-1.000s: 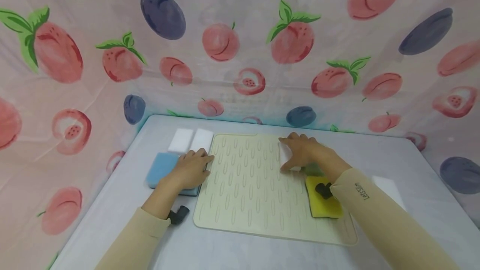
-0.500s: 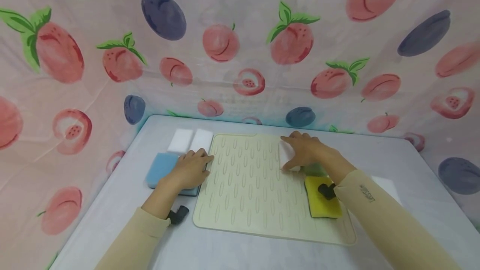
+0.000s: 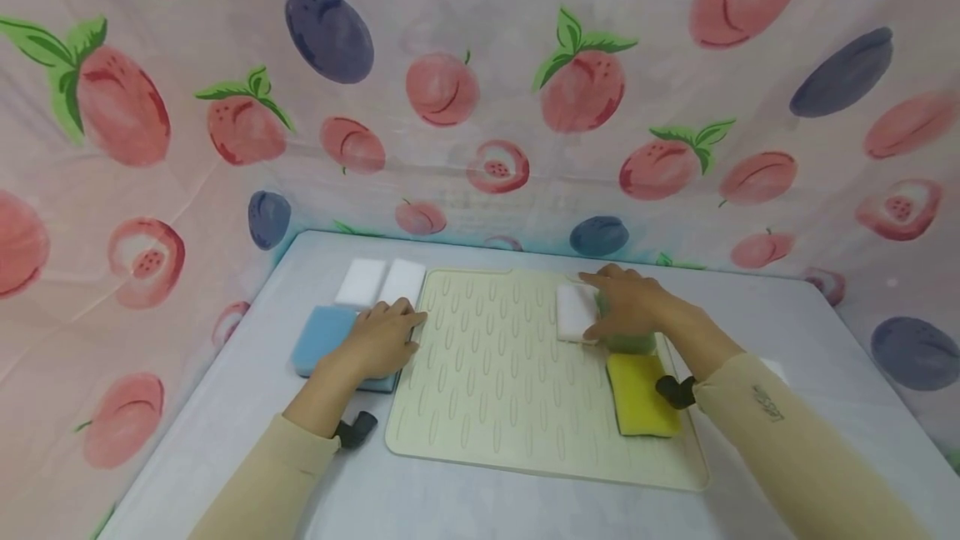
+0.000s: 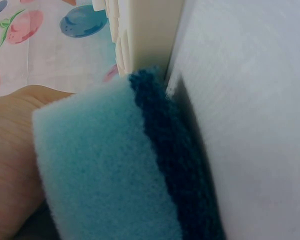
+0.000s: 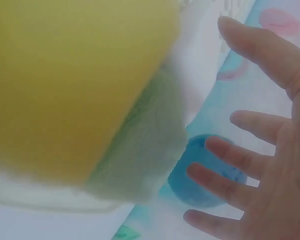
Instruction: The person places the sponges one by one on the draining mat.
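My left hand (image 3: 381,344) rests with relaxed fingers at the left edge of a cream ribbed mat (image 3: 495,390), over a blue sponge with a dark scouring pad (image 4: 100,160). Beside that wrist lies another light blue sponge (image 3: 321,338). On the mat's right part are a white sponge block (image 3: 574,312), a green sponge (image 3: 632,345) and a yellow sponge (image 3: 633,394). Over the green sponge, partly hiding it, hovers my right hand (image 3: 630,302). In the right wrist view its fingers (image 5: 225,182) are spread, with nothing between them and the thumb.
Two white blocks (image 3: 362,282) lie side by side at the back left, off the mat. Past the right sleeve (image 3: 795,432) a bit of another white block (image 3: 772,369) shows. A fruit-print curtain (image 3: 480,107) hangs along the white table's back and left.
My right hand has moved to the right, off the white block and over the green sponge; the white block now shows in full. The left hand has stayed in place.
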Available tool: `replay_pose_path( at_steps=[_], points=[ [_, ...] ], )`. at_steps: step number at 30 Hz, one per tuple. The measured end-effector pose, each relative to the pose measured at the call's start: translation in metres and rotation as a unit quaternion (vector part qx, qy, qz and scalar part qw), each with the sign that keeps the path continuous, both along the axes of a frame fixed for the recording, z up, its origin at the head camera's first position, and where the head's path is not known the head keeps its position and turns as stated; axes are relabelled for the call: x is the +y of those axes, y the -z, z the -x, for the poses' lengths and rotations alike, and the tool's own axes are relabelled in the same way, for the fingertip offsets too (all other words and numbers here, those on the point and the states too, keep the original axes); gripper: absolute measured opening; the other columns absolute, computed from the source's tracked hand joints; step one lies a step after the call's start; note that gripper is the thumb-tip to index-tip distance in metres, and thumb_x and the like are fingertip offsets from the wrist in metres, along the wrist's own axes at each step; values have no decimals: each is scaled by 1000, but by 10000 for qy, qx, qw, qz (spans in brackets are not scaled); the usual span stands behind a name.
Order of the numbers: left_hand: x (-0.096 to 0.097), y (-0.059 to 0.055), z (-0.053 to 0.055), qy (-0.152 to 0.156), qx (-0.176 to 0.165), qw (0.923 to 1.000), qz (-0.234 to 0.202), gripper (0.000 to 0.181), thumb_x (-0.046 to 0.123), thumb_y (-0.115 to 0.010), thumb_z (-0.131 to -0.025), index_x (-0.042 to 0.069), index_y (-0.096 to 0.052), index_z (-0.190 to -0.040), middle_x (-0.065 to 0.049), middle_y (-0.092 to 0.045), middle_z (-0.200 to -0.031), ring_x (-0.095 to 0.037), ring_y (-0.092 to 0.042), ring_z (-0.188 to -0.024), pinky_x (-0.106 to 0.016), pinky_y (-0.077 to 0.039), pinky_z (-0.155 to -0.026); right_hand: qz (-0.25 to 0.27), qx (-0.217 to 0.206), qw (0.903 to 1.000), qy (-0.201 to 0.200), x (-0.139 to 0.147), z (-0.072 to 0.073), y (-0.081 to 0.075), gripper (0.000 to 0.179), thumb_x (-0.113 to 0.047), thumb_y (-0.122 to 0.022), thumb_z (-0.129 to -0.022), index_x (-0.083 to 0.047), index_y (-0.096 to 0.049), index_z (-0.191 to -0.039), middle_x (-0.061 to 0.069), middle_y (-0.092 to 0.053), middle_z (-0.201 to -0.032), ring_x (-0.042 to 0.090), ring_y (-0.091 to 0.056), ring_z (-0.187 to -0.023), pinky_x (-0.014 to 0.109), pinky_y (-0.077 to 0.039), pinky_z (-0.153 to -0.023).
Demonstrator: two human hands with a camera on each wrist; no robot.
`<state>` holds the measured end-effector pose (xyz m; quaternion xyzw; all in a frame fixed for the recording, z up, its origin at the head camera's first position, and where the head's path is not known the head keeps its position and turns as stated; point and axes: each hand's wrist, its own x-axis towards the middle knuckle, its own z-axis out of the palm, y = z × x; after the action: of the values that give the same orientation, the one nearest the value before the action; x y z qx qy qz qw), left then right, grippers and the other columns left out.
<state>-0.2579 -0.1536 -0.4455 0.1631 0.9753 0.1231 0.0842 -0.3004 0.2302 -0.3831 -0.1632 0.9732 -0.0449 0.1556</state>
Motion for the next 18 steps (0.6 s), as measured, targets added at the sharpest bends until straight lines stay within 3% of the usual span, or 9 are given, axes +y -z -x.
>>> replay_pose_path(
  at_steps=[8,18],
  points=[
    [-1,0,-1,1,-15,10000,-9,50,22,-64,-102,12,-55,-151,-8,-55,-134,-28,-48,-113,-55,-40,-101,195,152,9996,-97,20,-7,-2,98,-49,-81,-87,-13,-32,-164,25,-38,-159,52,-40,-141,76,-34,-107],
    [0,-1,-1,-28,-32,10000,-58,50,22,-64,-102,11,-55,-151,-9,-55,-136,-29,-48,-117,-56,-39,-103,336,194,9992,55,44,-19,-6,99,-54,-79,-86,-10,-34,-162,29,-37,-158,56,-38,-140,80,-32,-105]
  ],
)
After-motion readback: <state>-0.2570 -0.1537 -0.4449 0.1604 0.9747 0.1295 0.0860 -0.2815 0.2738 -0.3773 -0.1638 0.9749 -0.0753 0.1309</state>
